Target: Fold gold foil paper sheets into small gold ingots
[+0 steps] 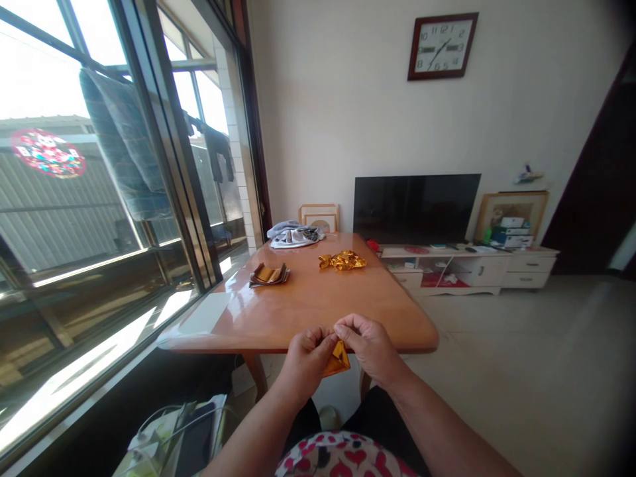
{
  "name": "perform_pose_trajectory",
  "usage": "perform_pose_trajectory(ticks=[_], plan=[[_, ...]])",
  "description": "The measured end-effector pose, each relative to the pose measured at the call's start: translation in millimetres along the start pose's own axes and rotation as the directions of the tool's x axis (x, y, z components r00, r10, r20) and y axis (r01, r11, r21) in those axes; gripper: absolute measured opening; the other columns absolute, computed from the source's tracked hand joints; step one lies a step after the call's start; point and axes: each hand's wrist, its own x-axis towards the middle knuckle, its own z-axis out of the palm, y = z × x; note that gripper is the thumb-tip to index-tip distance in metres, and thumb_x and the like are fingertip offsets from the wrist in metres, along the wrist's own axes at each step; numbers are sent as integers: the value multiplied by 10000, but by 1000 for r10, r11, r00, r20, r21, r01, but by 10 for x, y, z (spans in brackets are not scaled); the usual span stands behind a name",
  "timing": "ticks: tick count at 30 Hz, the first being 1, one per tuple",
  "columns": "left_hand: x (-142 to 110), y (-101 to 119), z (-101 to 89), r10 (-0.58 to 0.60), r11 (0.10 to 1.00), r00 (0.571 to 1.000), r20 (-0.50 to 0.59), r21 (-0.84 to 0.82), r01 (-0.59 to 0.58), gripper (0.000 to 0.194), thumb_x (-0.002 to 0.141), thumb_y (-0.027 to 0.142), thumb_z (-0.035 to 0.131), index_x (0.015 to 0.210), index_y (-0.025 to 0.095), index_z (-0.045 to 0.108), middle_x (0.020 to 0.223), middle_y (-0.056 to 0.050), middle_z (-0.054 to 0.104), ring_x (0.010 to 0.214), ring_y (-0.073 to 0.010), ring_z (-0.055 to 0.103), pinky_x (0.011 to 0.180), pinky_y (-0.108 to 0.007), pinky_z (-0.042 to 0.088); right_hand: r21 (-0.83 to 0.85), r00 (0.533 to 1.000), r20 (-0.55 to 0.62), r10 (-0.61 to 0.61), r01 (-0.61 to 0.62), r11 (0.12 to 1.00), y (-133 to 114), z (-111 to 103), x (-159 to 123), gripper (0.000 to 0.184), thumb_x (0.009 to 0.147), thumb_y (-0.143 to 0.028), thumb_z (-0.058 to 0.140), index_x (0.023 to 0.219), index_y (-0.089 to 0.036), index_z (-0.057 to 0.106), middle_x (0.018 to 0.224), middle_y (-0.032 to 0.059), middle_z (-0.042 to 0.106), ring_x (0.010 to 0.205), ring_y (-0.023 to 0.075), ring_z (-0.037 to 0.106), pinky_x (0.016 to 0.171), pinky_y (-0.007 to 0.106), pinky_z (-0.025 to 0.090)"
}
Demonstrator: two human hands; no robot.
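Right up close at the bottom of the view, a shirt with red hearts [339, 457] covers the lap, and both bare forearms reach out above it. Front and centre, the left hand [304, 363] and the right hand [368, 348] come together just at the table's near edge, clamping a piece of folded gold foil [338, 360] between their fingers from both sides! The foil pokes out below the fingertips [330, 333] in a pointed shape, catching the light. Beyond the hands stretches the glossy orange wooden table [318, 311]. Toward its far end, a crumpled heap of gold foil [342, 261] sits right of centre, and to the left of that lies a flat stack of folded foil [269, 275]. At the far corner, a rumpled grey and white cloth [295, 235] sits in front of a small picture frame [318, 216]. Over on the left runs a big bright window [99, 199], with cables and papers [169, 437] low down near it. Far right, a dark TV [416, 209] stands on a low white cabinet [467, 271], and a square wall clock [442, 46] hangs above.
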Motion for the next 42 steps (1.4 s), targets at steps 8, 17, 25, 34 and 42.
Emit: perform_pose_trajectory(ticks=[8,17,25,34,42], plan=[[-44,10,-10,-20,998,998,67,-50,24,419,817,515,719,684,166,529,525,55,459,464,-52,343,453,-182,223,227,982,101,161,-181,957,-28,-16,3,357,833,-522,698,829,-166,686,712,2,635,647,134,563,639,252,466],[-20,-47,-14,-9,999,1000,14,46,8,421,806,519,721,666,163,546,540,52,447,488,-64,341,473,-200,235,-11,999,51,12,-12,1000,38,-36,10,293,875,-460,666,818,-175,701,748,1,645,697,146,559,662,257,462],[-30,-5,-86,4,991,1000,6,132,-4,513,910,600,535,683,145,601,602,18,479,558,-104,381,526,-242,269,-38,1000,-14,15,-15,999,60,-71,43,347,885,-506,639,825,-169,698,724,2,633,676,147,541,638,260,450],[-52,-38,-138,27,967,998,54,253,-40,411,878,514,624,773,127,713,719,-37,662,682,-146,512,646,-245,356,107,989,-144,41,-26,994,60,-104,51,370,846,-531,696,789,-166,673,721,6,605,695,148,523,655,267,442],[-37,-80,-178,4,961,997,80,275,-26,418,899,513,593,737,139,682,638,0,580,582,-106,403,568,-239,293,210,979,-161,127,-92,973,95,-71,45,376,814,-522,731,777,-154,665,624,-28,494,616,120,422,573,243,365]])
